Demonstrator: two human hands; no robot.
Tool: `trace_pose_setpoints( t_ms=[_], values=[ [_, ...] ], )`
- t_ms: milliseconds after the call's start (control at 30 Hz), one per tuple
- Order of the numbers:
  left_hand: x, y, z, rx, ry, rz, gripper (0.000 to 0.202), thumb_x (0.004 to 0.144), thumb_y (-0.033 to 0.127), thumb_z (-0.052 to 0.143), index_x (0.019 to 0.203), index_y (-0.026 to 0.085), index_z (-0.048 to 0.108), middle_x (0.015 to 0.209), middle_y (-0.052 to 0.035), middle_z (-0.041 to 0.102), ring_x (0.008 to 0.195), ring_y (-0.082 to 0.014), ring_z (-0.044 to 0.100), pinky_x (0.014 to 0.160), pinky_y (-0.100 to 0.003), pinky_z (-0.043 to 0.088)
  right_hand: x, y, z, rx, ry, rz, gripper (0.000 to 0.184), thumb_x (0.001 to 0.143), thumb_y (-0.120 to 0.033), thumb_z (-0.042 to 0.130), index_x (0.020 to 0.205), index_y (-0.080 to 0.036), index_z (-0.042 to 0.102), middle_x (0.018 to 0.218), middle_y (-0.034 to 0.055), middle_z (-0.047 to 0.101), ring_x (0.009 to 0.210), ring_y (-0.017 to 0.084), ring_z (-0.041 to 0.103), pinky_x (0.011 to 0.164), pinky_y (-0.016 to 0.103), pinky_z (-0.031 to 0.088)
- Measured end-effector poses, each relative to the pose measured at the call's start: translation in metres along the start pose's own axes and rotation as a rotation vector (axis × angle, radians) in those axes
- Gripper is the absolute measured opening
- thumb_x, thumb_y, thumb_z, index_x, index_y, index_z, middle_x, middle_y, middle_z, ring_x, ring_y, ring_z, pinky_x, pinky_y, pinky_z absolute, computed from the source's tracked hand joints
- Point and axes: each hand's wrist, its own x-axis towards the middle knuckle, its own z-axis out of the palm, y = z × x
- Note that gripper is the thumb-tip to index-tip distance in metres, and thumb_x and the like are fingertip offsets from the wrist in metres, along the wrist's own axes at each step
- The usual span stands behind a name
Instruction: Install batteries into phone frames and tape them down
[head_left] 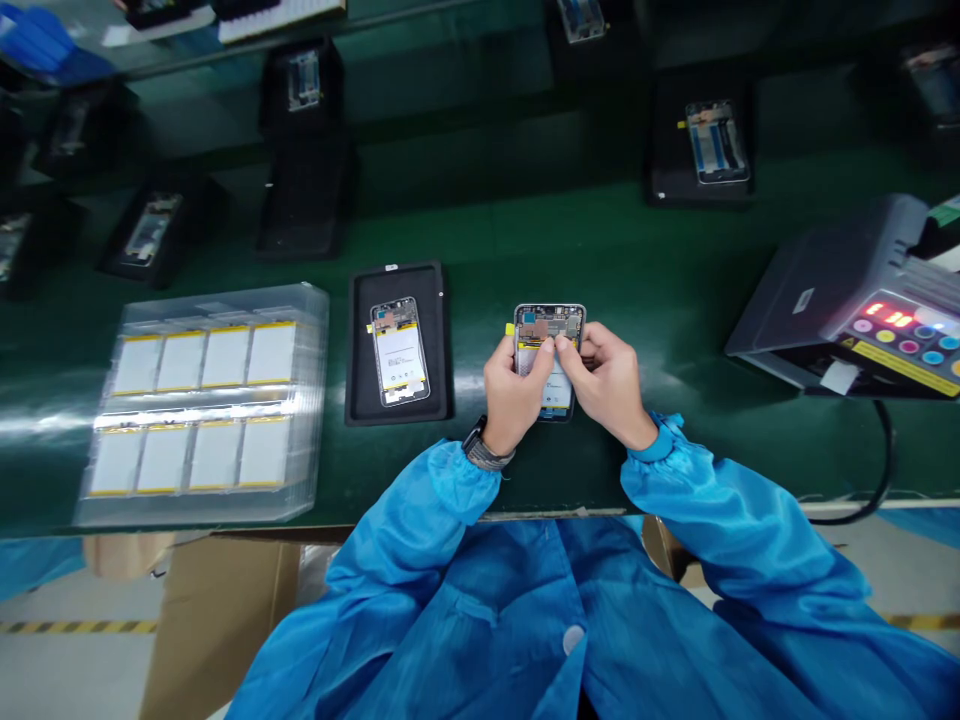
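Between my two hands is an opened smartphone [551, 322], its circuit board at the top and a white battery [556, 390] below. My left hand [516, 385] grips the phone's left edge, its thumb on the upper end of the battery. From the right side my right hand [609, 380] holds it too, and the two thumbs nearly meet there. My fingers under the phone are hidden. A yellow tab [510, 329] sticks out at its upper left. To the left, a second open phone [400, 352] with a battery lies in a black tray [442, 385].
A clear plastic tray stack [319, 400] with several white batteries stands at the left. On the right is a dark tape dispenser-like machine [825, 290] with a red display and a black cable [889, 460]. Farther back, black trays [660, 185] carry more opened phones.
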Motion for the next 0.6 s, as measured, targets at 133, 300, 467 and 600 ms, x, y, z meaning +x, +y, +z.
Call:
trace_pose_setpoints(
  t_ms=[133, 300, 467, 600],
  values=[
    [0.000, -0.002, 0.002, -0.027, 0.032, -0.041, 0.025, 0.083, 0.038, 0.075, 0.092, 0.015, 0.070, 0.083, -0.0033, 0.071, 0.069, -0.0135, 0.061, 0.065, -0.024, 0.049, 0.000, 0.003, 0.003, 0.002, 0.007, 0.007, 0.032, 0.091, -0.051, 0.071, 0.086, -0.021, 0.060, 0.065, -0.0014, 0.060, 0.056, 0.014, 0.053, 0.051, 0.025, 0.042],
    [0.006, -0.004, -0.001, -0.107, -0.056, -0.098, 0.033, 0.082, 0.046, 0.077, 0.092, 0.015, 0.070, 0.084, -0.0043, 0.072, 0.071, -0.0141, 0.063, 0.065, -0.024, 0.051, 0.003, 0.001, -0.001, 0.075, -0.013, 0.044, 0.039, 0.088, -0.058, 0.072, 0.089, -0.021, 0.062, 0.068, 0.0002, 0.064, 0.056, 0.015, 0.056, 0.050, 0.026, 0.044],
    [0.011, 0.000, -0.013, -0.181, -0.354, -0.104, 0.047, 0.082, 0.047, 0.081, 0.115, 0.016, 0.067, 0.110, -0.0096, 0.074, 0.095, -0.0208, 0.071, 0.084, -0.029, 0.057, 0.008, -0.004, -0.004, 0.064, 0.079, 0.017, 0.049, 0.086, -0.069, 0.070, 0.084, -0.021, 0.059, 0.067, 0.0000, 0.062, 0.057, 0.014, 0.056, 0.050, 0.025, 0.044],
    [0.015, -0.001, -0.015, -0.301, -0.564, -0.250, 0.060, 0.075, 0.043, 0.088, 0.123, 0.019, 0.063, 0.121, -0.0115, 0.073, 0.104, -0.0249, 0.072, 0.084, -0.032, 0.060, 0.018, -0.008, -0.015, 0.041, 0.084, 0.045, 0.055, 0.081, -0.072, 0.072, 0.078, -0.020, 0.056, 0.067, 0.0007, 0.062, 0.057, 0.013, 0.057, 0.048, 0.024, 0.043]
  ],
)
